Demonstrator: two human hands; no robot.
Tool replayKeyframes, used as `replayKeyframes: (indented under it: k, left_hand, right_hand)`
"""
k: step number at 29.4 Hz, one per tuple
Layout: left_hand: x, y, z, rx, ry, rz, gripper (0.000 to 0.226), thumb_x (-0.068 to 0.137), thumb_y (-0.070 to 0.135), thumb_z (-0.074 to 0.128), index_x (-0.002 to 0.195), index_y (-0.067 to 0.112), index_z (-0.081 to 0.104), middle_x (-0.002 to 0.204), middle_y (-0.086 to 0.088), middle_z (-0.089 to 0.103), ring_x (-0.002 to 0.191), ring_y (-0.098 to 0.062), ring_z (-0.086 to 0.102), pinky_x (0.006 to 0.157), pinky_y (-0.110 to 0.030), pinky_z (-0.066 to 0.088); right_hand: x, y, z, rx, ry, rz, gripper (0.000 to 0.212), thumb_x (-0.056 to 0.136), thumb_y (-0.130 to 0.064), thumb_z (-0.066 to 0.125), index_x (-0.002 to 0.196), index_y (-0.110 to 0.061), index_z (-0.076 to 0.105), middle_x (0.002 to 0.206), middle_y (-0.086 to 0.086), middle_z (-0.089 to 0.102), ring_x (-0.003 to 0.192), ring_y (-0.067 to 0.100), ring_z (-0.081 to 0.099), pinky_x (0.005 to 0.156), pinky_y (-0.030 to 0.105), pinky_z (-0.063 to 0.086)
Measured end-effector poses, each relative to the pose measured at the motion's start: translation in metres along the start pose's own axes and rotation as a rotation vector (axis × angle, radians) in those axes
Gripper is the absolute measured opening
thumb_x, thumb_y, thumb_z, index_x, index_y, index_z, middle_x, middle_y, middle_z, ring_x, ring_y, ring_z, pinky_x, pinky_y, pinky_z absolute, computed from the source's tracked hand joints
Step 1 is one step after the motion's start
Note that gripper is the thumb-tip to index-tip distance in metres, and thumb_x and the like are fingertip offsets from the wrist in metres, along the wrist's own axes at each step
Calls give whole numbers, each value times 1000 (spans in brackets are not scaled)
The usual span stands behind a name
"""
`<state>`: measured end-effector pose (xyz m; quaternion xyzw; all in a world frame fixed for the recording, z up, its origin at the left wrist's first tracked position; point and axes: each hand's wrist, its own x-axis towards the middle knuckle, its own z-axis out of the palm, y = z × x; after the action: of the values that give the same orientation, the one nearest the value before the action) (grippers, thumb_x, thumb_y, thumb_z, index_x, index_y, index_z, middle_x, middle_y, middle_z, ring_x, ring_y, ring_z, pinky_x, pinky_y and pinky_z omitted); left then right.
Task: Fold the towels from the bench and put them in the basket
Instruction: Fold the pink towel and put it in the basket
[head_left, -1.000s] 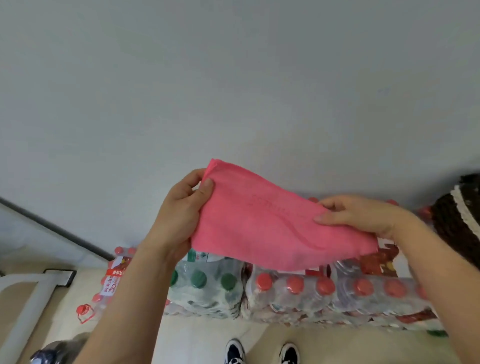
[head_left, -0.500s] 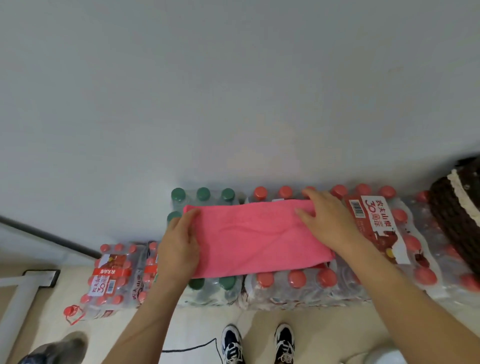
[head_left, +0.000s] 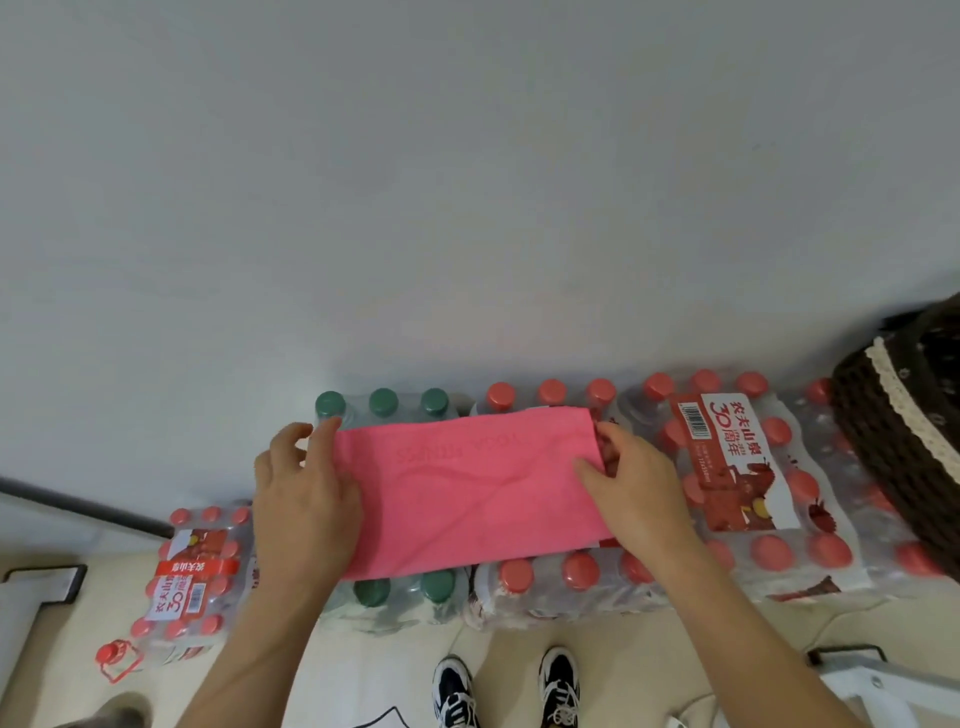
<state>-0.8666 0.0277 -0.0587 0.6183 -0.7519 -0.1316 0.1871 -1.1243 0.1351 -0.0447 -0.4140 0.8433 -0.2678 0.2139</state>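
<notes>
Moved: the right hand (head_left: 636, 499) has slid from the top of the towel (head_left: 467, 493) to its right end.
Left hand (head_left: 306, 499): flat, pressing the towel's left end.
Towel: across the bottle packs (head_left: 737, 467), between both hands.
Right hand: pinching the right edge.
Risk: the bumpy caps could skew the next fold.
Basket (head_left: 904, 441): far right, apart.

A storage corner or stockroom, by the look of it. Shrink-wrapped red-capped water packs (head_left: 737, 478) and a green-capped pack (head_left: 384, 402) stand in a row against a bare pale wall (head_left: 467, 182). Another pack (head_left: 192, 577) sits lower on the beige floor (head_left: 395, 670). A dark woven basket (head_left: 893, 441) is at the row's right end.
</notes>
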Motion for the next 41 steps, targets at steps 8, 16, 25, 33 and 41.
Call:
replayKeyframes:
  k: [8, 16, 25, 33, 41]
  left_hand:
    - [-20, 112, 34, -256, -384, 539, 20, 84, 23, 55, 97, 21, 70, 90, 3, 64, 79, -15, 57, 68, -30, 47]
    - [-62, 138, 75, -276, -414, 562, 24, 75, 35, 69, 89, 23, 55, 82, 7, 55, 66, -14, 49, 56, -31, 42]
    - [-68, 141, 78, -174, -360, 766, 42, 76, 16, 72, 116, 24, 60, 81, 5, 57, 70, -16, 54, 55, -29, 44]
    - [-79, 150, 71, -325, -355, 587, 39, 83, 25, 54, 121, 32, 53, 92, 7, 63, 74, -11, 58, 62, -27, 49]
    - [-26, 188, 80, -178, -288, 232, 48, 88, 35, 52, 130, 17, 36, 106, -6, 57, 91, -28, 60, 65, -34, 42]
  right_hand:
    - [-10, 22, -14, 254, -68, 195, 32, 85, -9, 65, 102, -35, 56, 84, -11, 67, 79, 8, 64, 66, 23, 47]
    - [-15, 41, -22, 443, -182, 251, 22, 81, -5, 70, 91, -24, 64, 79, -3, 72, 66, 1, 65, 55, 13, 45]
    - [-16, 48, -18, 527, -313, 236, 42, 75, 17, 51, 95, -19, 61, 65, 1, 69, 58, 13, 65, 51, 27, 48]
    - [-16, 54, -17, 449, -305, 183, 40, 77, 9, 60, 96, -26, 60, 71, -2, 69, 66, 16, 66, 57, 34, 55]
    - [-3, 46, -32, 594, -550, 178, 30, 96, 5, 43, 102, -13, 66, 68, -5, 67, 57, 6, 64, 63, 32, 58]
